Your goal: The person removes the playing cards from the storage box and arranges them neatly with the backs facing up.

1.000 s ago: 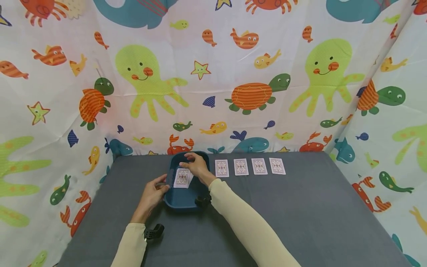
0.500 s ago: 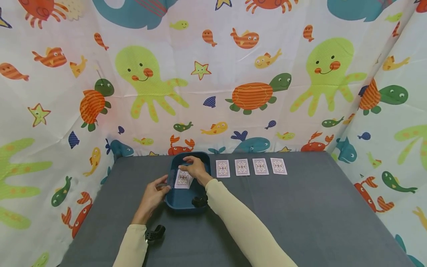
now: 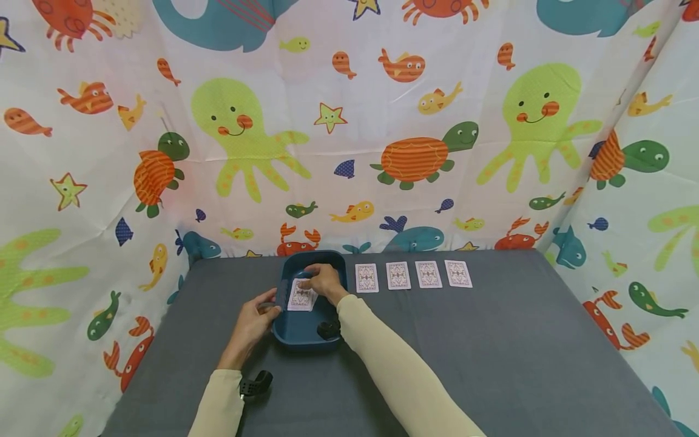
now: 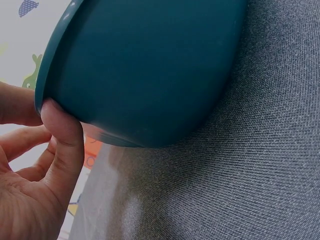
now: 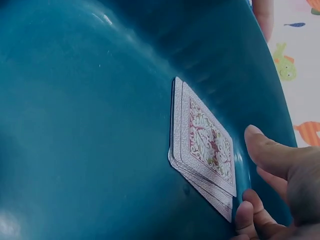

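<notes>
A blue plastic bin stands on the grey cloth, with a small stack of patterned playing cards lying face down inside it. My left hand pinches the bin's left rim; in the left wrist view its thumb presses the outer wall. Reaching into the bin, my right hand is over the far end of the stack. The right wrist view shows its thumb and bent fingers spread around that end of the cards. The stack's lower cards stick out unevenly beneath the top one.
To the right of the bin, several face-down cards lie in a row near the table's back edge. A white curtain printed with sea animals hangs behind and beside the grey table.
My right hand has lowered toward the far end of the card stack in the bin. My left hand keeps its hold on the rim.
</notes>
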The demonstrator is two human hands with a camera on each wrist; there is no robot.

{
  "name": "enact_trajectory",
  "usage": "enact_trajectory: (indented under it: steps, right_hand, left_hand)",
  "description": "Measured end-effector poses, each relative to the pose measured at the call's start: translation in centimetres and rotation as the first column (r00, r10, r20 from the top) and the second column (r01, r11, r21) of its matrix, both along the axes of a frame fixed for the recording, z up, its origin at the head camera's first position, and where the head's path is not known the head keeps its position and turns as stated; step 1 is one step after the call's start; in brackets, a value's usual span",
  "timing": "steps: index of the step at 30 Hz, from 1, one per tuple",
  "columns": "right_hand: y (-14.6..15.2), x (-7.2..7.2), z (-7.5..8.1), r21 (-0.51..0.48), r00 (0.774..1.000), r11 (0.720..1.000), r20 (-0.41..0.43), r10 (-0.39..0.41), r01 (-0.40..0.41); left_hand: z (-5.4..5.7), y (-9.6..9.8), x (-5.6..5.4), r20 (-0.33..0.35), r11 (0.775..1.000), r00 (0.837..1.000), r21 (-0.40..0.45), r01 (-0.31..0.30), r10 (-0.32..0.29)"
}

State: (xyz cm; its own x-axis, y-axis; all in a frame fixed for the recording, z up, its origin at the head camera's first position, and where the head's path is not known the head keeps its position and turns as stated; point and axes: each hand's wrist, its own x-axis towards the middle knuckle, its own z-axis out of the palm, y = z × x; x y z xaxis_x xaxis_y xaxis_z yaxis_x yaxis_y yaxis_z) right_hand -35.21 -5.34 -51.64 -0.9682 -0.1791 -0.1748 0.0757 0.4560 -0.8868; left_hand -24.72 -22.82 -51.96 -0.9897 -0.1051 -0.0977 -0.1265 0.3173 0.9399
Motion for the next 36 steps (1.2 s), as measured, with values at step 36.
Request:
enact_trajectory:
  steps: [36]
  right_hand:
    - [-0.41,-0.12,-0.61,0.116,0.984,0.993,-0.174,0.024,-0.004]
  left_hand:
    - [0.16,0.02,0.07,0.011,1.000,1.000,-0.002,-0.007,0.007]
